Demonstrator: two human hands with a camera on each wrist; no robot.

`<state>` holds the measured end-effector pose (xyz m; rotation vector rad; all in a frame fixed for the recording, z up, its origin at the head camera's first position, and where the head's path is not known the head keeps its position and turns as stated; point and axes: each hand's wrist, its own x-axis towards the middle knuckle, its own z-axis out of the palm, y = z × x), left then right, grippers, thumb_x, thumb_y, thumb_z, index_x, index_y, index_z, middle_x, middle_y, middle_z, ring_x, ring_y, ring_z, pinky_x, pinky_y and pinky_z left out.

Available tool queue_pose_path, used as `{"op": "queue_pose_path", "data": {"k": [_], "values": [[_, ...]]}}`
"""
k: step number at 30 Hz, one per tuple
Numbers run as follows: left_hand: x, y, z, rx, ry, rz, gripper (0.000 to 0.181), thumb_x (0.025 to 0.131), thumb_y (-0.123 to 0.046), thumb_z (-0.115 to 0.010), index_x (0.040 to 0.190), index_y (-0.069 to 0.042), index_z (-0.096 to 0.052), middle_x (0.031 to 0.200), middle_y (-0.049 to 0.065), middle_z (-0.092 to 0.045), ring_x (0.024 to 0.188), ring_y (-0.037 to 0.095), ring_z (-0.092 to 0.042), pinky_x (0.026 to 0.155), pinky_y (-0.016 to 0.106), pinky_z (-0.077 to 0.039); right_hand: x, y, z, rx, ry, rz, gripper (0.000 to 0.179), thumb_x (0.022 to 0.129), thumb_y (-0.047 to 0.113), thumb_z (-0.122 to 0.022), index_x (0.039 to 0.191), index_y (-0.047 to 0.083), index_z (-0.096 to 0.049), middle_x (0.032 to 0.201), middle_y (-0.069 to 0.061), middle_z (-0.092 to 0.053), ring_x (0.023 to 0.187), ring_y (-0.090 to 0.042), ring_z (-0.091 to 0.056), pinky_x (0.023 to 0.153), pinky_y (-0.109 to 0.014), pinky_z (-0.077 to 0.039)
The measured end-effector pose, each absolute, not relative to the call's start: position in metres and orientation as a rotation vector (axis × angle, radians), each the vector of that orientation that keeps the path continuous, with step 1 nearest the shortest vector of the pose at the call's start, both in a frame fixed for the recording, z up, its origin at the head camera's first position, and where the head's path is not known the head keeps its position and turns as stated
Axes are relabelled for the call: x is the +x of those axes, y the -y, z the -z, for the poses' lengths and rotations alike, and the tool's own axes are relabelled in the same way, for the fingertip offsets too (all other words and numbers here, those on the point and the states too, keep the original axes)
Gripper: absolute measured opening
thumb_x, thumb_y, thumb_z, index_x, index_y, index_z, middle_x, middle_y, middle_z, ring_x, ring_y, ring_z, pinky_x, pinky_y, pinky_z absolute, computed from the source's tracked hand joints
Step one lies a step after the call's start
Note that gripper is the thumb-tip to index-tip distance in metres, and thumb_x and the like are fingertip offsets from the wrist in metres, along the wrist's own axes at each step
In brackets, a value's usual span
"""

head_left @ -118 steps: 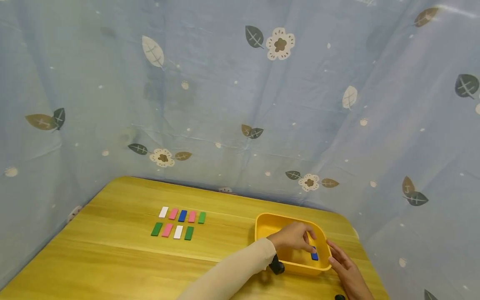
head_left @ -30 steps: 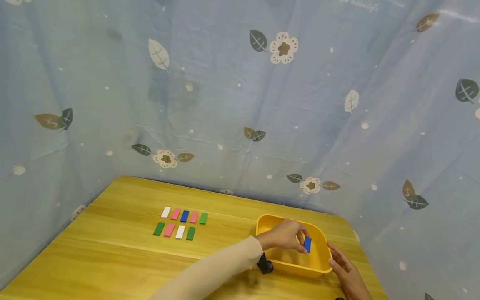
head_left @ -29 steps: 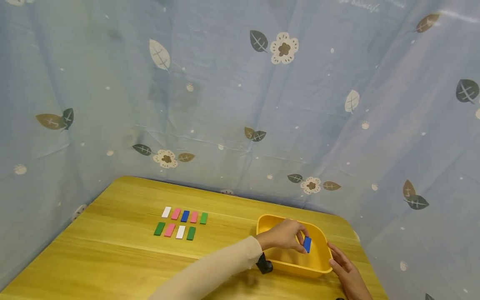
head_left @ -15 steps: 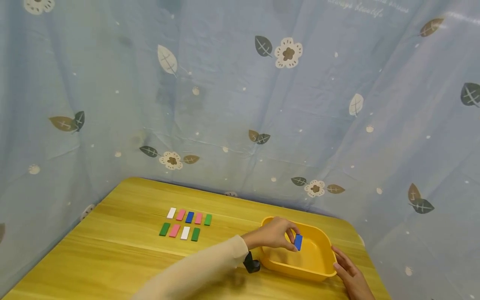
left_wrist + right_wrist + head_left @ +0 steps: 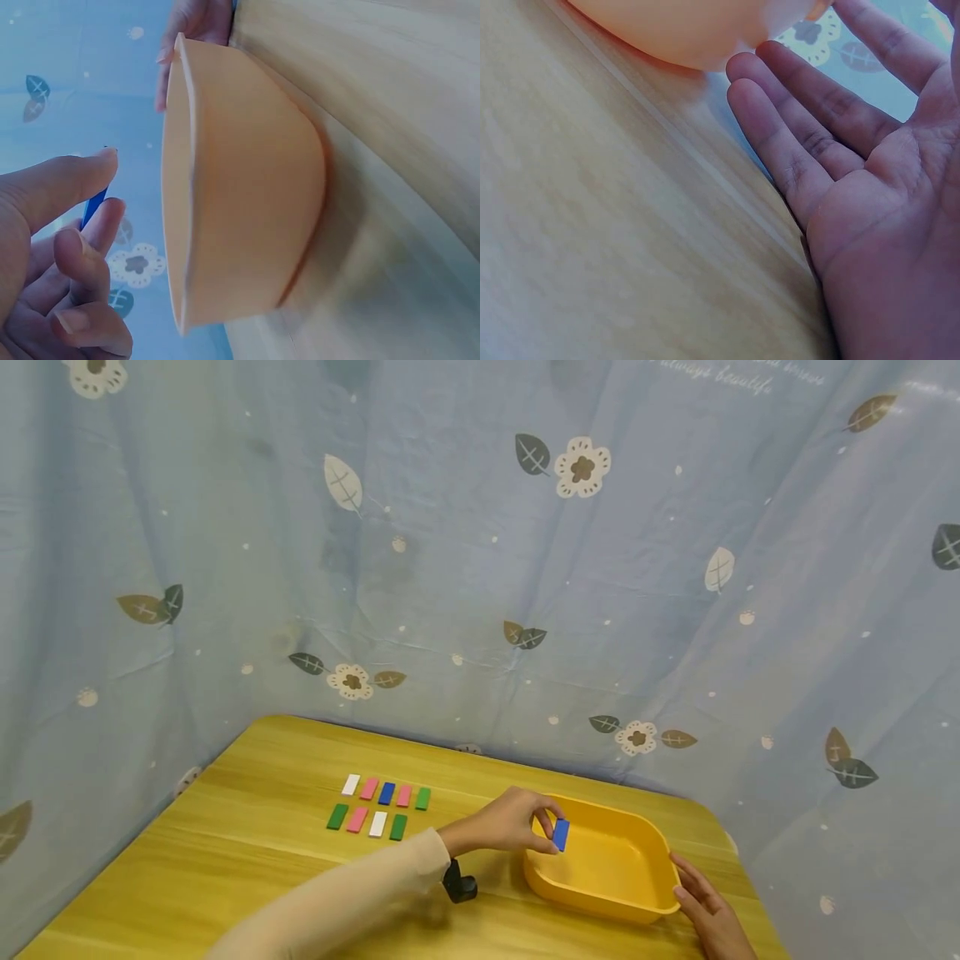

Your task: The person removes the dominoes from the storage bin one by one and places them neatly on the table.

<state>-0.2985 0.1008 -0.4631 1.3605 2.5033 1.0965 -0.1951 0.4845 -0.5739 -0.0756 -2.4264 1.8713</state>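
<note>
My left hand (image 5: 510,822) pinches a flat blue domino-like tile (image 5: 561,835) between thumb and fingers, above the left end of a yellow plastic bin (image 5: 600,905). In the left wrist view the blue tile (image 5: 94,205) shows edge-on, mostly hidden by the fingers. My right hand (image 5: 712,914) touches the bin's right end. The right wrist view has that hand's fingers (image 5: 761,112) fairly straight against the bin wall (image 5: 667,37). Two rows of similar tiles lie flat on the table, among them a blue tile (image 5: 386,793) and a dark green tile (image 5: 398,827).
The wooden table (image 5: 262,827) has rounded back corners. A blue patterned curtain (image 5: 450,568) hangs behind it and on both sides. A black wrist device (image 5: 459,883) sits at the left wrist, close to the bin's near left side.
My left hand has picked the blue tile off the bin's floor, raised it and carried it left toward the bin's left end. The right hand has stayed at the bin's right end.
</note>
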Motion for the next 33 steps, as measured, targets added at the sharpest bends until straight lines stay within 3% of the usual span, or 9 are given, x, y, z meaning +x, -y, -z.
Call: {"op": "queue_pose_path", "data": {"k": [5,13,33], "values": [[-0.295,-0.084,0.464,1.308,-2.498,-1.158,0.042,0.085,-0.021,-0.087,0.123,-0.011,-0.072,0.083,-0.016,-0.071,0.059,0.000,-0.058,0.060,0.017,-0.048,-0.196,-0.485,0.573,-0.100,2.434,-1.883,0.062,0.109,0.030,-0.055,0.161,0.006,-0.030,0.123,0.030,-0.058,0.111,0.007,-0.060,0.087,-0.023,-0.054],[-0.290,-0.058,0.468,1.262,-2.513,-1.182,0.043,0.085,-0.019,-0.088,0.124,-0.012,-0.072,0.084,-0.015,-0.072,0.049,0.004,-0.049,0.051,0.018,-0.041,-0.197,-0.486,0.573,-0.128,2.449,-1.855,0.062,0.109,0.031,-0.055,0.161,0.007,-0.031,0.122,0.033,-0.057,0.110,0.010,-0.059,0.086,-0.023,-0.054],[-0.286,0.023,0.497,1.107,-2.523,-1.241,0.043,0.085,-0.013,-0.087,0.124,-0.005,-0.070,0.089,-0.004,-0.075,0.053,0.004,-0.051,0.052,0.021,-0.043,-0.199,-0.486,0.572,-0.125,2.447,-1.868,0.063,0.109,0.031,-0.055,0.161,0.005,-0.030,0.120,0.031,-0.058,0.109,0.009,-0.059,0.085,-0.022,-0.054]]}}
